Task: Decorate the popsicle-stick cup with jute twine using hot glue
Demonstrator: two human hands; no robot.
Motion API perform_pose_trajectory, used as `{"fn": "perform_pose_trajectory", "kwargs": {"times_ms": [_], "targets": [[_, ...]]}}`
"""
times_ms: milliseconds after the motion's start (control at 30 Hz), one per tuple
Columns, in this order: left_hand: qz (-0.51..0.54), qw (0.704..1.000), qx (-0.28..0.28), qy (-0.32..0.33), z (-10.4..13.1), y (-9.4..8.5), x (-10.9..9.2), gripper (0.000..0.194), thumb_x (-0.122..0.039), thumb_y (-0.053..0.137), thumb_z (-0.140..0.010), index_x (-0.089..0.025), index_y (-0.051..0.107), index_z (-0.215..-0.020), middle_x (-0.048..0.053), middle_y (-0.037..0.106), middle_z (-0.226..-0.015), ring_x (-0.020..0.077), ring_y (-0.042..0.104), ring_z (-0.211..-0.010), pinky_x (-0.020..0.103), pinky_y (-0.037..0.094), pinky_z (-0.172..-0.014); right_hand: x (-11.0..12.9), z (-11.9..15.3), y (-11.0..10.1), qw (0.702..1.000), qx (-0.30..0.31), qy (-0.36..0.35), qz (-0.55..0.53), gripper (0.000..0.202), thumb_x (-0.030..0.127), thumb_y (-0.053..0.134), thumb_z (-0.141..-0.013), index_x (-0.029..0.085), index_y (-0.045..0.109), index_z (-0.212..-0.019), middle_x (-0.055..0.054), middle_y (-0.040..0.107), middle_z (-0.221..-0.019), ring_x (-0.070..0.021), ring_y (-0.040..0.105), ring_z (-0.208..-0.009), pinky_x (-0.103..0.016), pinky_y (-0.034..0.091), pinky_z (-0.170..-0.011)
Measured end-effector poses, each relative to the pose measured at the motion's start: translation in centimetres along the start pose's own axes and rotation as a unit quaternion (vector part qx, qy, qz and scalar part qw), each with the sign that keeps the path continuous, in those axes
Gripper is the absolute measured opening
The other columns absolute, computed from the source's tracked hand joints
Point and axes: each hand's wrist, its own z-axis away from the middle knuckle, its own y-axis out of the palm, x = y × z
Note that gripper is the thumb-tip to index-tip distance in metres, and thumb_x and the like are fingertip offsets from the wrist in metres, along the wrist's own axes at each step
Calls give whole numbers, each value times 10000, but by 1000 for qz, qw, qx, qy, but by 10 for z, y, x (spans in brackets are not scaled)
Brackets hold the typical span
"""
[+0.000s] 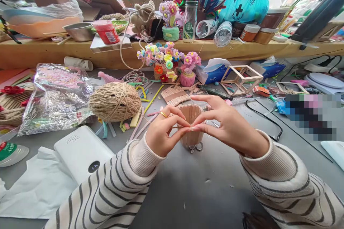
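My left hand point(165, 130) pinches a thin strand of twine between thumb and index finger; a ring is on one finger. My right hand point(227, 123) meets it at the fingertips, its thumb and index finger pinched on the same strand. Just behind the fingertips stands a small cup of wooden sticks point(192, 138), with twine around its rim. From my left hand the strand runs toward a large ball of brown twine point(115, 102) at the left. Metal scissor handles point(199, 146) show at the foot of the cup.
A white power bank point(84, 154) and white tissue point(37, 189) lie at the left. Behind the cup are a stack of craft sticks point(175, 96), pipe-cleaner flowers point(161, 57) and a wooden stick frame point(242, 78). A black cord point(264, 116) curves at the right.
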Motion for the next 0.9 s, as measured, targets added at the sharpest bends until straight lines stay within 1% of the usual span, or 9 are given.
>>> {"fn": "perform_pose_trajectory", "kwargs": {"times_ms": [133, 300, 367, 467, 533, 567, 633, 767, 900], "targets": [[0, 1000, 5, -4, 0, -2, 0, 43, -200, 647, -799, -172, 673, -780, 50, 585, -797, 164, 587, -799, 287, 502, -667, 0, 0, 0, 1000, 11, 13, -16, 117, 282, 643, -792, 243, 734, -729, -81, 545, -1313, -299, 483, -1232, -530, 376, -1030], [20, 1000, 8, 4, 1, -2, 4, 60, -222, 654, -798, -171, 685, -798, 58, 584, -786, 155, 570, -779, 219, 438, -510, -1, 0, 0, 999, 10, 22, -23, 113, 281, 641, -793, 252, 723, -722, -62, 551, -1306, -285, 485, -1236, -513, 388, -1031], [38, 999, 0, 2, 3, -4, 7, 92, -246, 659, -797, -162, 688, -817, 58, 579, -788, 113, 523, -649, 192, 387, -431, -2, 1, 0, 999, 3, 27, -19, 129, 283, 631, -801, 249, 720, -714, -62, 557, -1297, -281, 486, -1236, -499, 401, -1023], [59, 998, -13, -10, 7, -7, 14, 165, -315, 663, -793, -156, 688, -829, 40, 562, -786, 43, 349, -453, 186, 320, -354, -2, 1, 0, 999, 1, 31, -16, 139, 279, 629, -802, 245, 717, -700, -62, 562, -1288, -285, 489, -1232, -496, 407, -1018], [60, 998, -23, -4, 8, -10, 18, 197, -351, 677, -777, -161, 689, -831, -5, 500, -617, 80, 424, -493, 199, 386, -414, -2, 1, 0, 999, 4, 30, -16, 142, 281, 628, -802, 245, 717, -697, -64, 559, -1290, -287, 491, -1228, -501, 406, -1017], [59, 998, -28, 3, 8, -11, 20, 209, -363, 687, -765, -164, 691, -832, -26, 438, -526, 121, 495, -568, 212, 430, -475, -2, 1, 0, 999, 6, 31, -16, 143, 285, 627, -802, 245, 717, -699, -65, 555, -1295, -286, 491, -1226, -503, 407, -1016], [64, 997, -34, 11, 8, -12, 22, 225, -379, 693, -756, -167, 692, -832, -41, 358, -447, 174, 559, -694, 234, 467, -555, -3, 1, -1, 999, 8, 32, -16, 140, 298, 631, -800, 243, 717, -704, -70, 548, -1303, -285, 493, -1225, -505, 408, -1016], [86, 996, -27, -9, 7, -10, 23, 230, -380, 655, -789, -154, 697, -798, 17, 516, -620, 118, 515, -602, 207, 427, -476, -5, 1, -2, 999, 17, 35, -12, 135, 307, 634, -797, 243, 719, -715, -78, 538, -1315, -283, 482, -1238, -504, 403, -1020], [103, 994, -5, -28, 7, -8, 25, 236, -364, 647, -798, -135, 704, -799, 42, 532, -782, 44, 393, -488, 182, 360, -396, -5, 1, -2, 999, 20, 32, -9, 141, 301, 631, -798, 236, 721, -710, -89, 537, -1318, -285, 480, -1240, -510, 400, -1019]]}}
